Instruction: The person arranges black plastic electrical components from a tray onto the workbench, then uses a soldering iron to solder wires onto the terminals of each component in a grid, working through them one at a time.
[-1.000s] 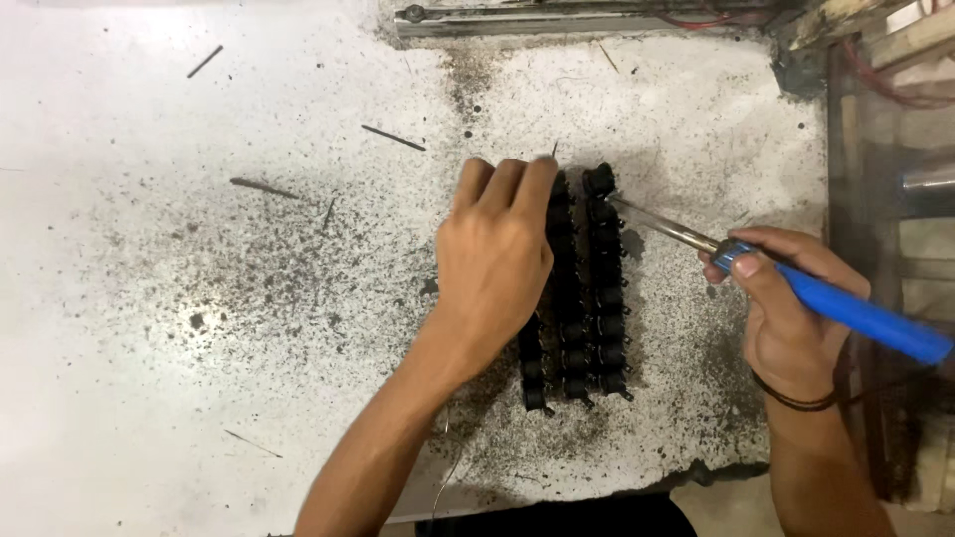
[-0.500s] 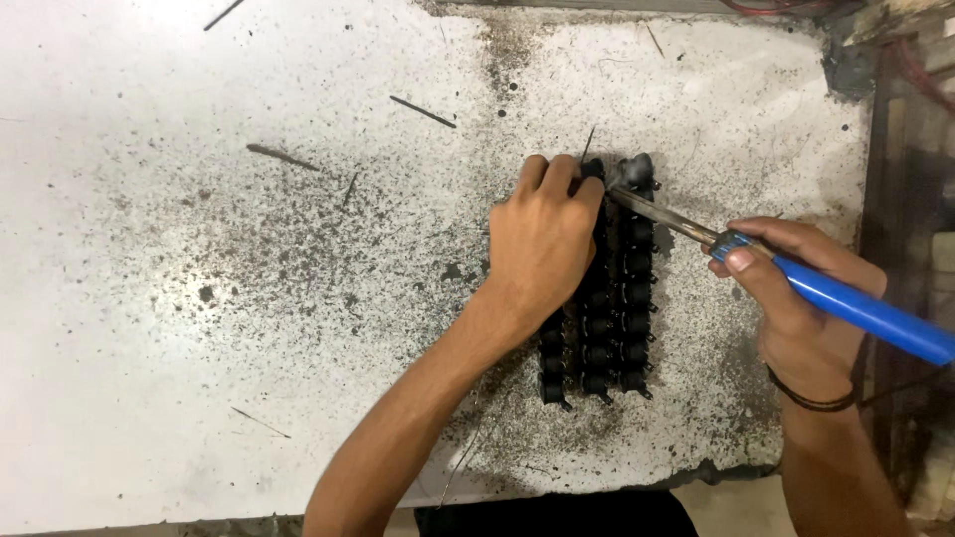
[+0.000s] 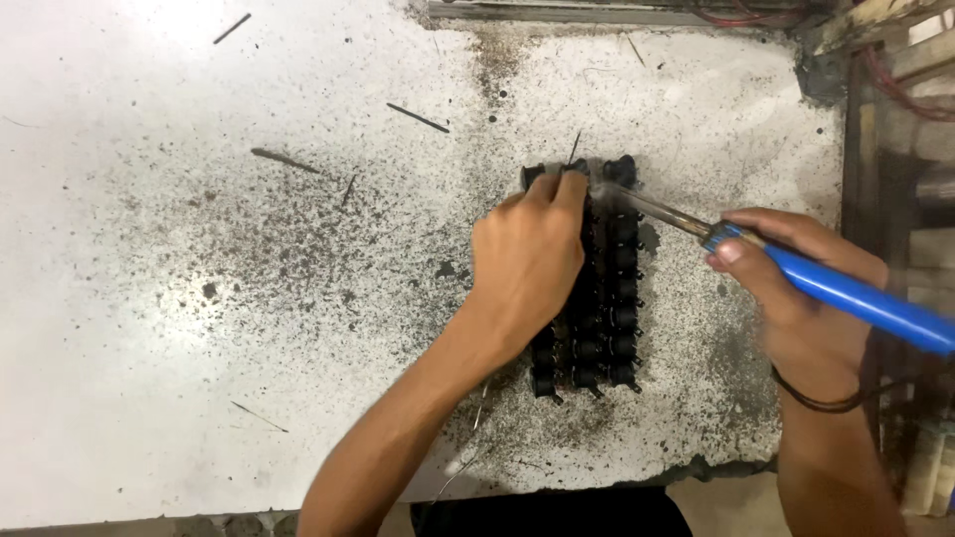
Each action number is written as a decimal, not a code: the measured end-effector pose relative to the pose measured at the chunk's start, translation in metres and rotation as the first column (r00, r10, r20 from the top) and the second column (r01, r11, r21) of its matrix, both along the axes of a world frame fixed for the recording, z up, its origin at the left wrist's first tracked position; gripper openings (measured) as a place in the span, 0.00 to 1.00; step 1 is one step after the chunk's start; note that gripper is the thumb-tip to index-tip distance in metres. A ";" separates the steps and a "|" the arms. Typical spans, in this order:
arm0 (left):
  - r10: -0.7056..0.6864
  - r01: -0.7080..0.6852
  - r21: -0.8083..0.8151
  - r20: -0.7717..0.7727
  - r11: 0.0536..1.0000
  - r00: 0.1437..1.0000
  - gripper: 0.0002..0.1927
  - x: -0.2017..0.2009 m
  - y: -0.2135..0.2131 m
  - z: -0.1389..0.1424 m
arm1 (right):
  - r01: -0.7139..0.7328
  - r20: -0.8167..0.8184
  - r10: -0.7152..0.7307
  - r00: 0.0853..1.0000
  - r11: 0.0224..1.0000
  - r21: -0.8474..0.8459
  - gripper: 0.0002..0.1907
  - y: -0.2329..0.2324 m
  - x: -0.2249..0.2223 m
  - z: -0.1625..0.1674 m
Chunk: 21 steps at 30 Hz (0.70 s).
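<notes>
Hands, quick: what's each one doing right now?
Left hand: open, pressing flat on the black block of parts.
Right hand: closed around a blue-handled soldering iron.

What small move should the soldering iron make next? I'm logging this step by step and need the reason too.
Probably hold the tip there briefly: the soldering iron in the right hand meets the top of the black component block, with haze there, while the left hand presses on the block.
</notes>
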<state>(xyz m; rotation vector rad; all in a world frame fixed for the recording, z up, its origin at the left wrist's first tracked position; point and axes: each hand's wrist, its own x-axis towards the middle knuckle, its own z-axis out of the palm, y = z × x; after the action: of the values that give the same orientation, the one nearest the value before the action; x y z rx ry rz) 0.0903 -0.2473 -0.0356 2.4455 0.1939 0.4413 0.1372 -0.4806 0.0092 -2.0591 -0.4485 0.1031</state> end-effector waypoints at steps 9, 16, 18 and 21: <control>0.006 -0.008 0.016 0.086 1.000 0.996 0.13 -0.014 0.000 -0.008 | -0.010 -0.031 0.019 0.999 0.965 0.261 0.11 -0.019 -0.021 -0.037; 0.037 -0.043 0.043 0.119 0.998 0.992 0.11 0.008 -0.002 -0.030 | 0.019 -0.013 -0.018 1.000 0.998 0.055 0.12 -0.012 -0.006 -0.023; 0.012 -0.016 0.054 0.071 0.998 0.997 0.10 0.010 -0.003 -0.034 | -0.011 0.019 0.010 1.000 0.999 0.043 0.12 -0.006 -0.002 -0.022; -0.016 0.012 0.032 0.107 0.999 0.994 0.11 0.011 -0.005 -0.040 | 0.027 -0.036 -0.027 0.999 1.000 0.000 0.13 0.000 0.000 -0.021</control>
<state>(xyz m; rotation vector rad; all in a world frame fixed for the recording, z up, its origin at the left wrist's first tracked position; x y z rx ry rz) 0.1008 -0.2523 -0.0757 2.4437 0.1251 0.5721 0.1377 -0.4811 -0.0118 -2.0589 -0.3982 0.1233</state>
